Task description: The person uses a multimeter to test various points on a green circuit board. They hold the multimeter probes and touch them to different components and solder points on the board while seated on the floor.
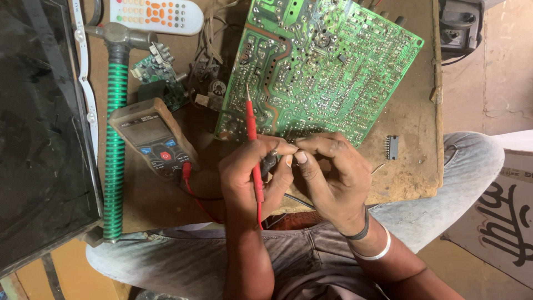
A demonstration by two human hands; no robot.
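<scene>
- Left hand (250, 172): closed around red probe (252, 145), tip pointing to 12 o'clock over circuit board (316, 66); black probe (268, 163) also pinched in same grip, as far as visible.
- Right hand (330, 172): fingertips pinched together against left fingertips, on a small part too tiny to identify.
- Step in hand, by judgement: readying probe tips at board's near edge; next move calls for steady, exact placement on solder points.
- Circuit board: green, solder side up, at 12 o'clock from hands, touching fingertips' zone.
- Meter (152, 138): at 9 o'clock, red lead plugged in.
- Hammer (116, 111), green-wrapped handle: at 9 o'clock beyond meter.
- Remote control (158, 14): at 11 o'clock.
- Black chip (392, 147): at 3 o'clock, lying apart.
- Table (411, 172) edge: close at 3 o'clock; open room between chip and hands.
</scene>
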